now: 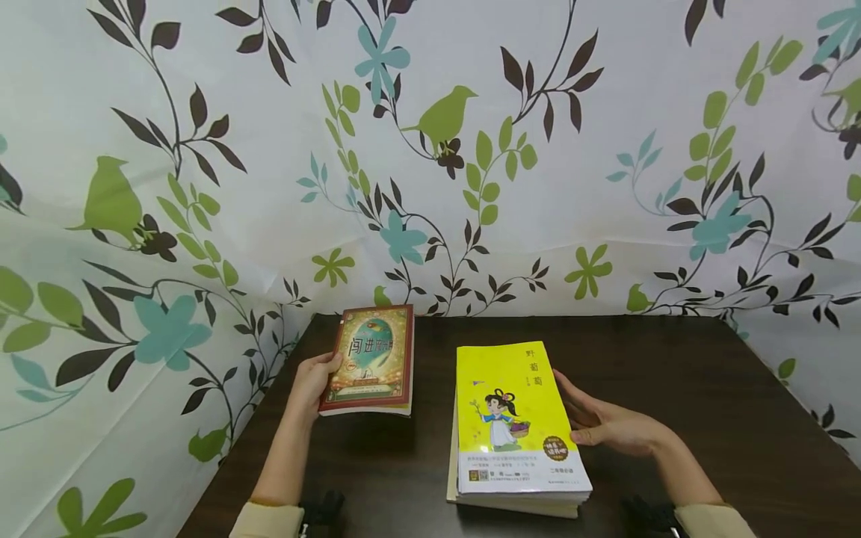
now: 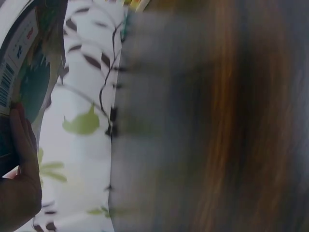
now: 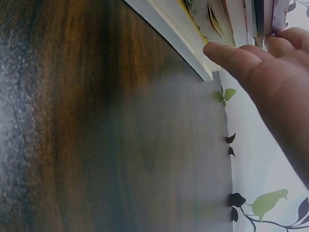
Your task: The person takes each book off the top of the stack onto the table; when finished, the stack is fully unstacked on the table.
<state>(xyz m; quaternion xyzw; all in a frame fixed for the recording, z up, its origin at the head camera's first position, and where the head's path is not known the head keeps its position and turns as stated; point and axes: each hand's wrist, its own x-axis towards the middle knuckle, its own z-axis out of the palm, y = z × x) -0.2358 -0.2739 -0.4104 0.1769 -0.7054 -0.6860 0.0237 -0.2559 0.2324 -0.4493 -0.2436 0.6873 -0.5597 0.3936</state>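
Observation:
My left hand point(image 1: 313, 385) grips a book with a red-and-gold cover point(image 1: 397, 373) by its left edge, thumb on the front. In the left wrist view, fingers lie against the book's back cover point(image 2: 35, 84), which carries a barcode. A stack of books stands in front of me, with a yellow book point(image 1: 491, 373) on top showing a cartoon girl. Beneath it, a cream-edged book point(image 1: 513, 507) sticks out at the front. Along the stack's right side rests my right hand point(image 1: 617, 427), fingers fairly straight, the fingertips at the page edges point(image 3: 234, 24) in the right wrist view.
Everything stands on a dark wood-grain table point(image 1: 679, 388). Behind it and at the sides hangs a white cloth point(image 1: 269, 187) printed with leaves, birds and flowers, meeting the table's far edge.

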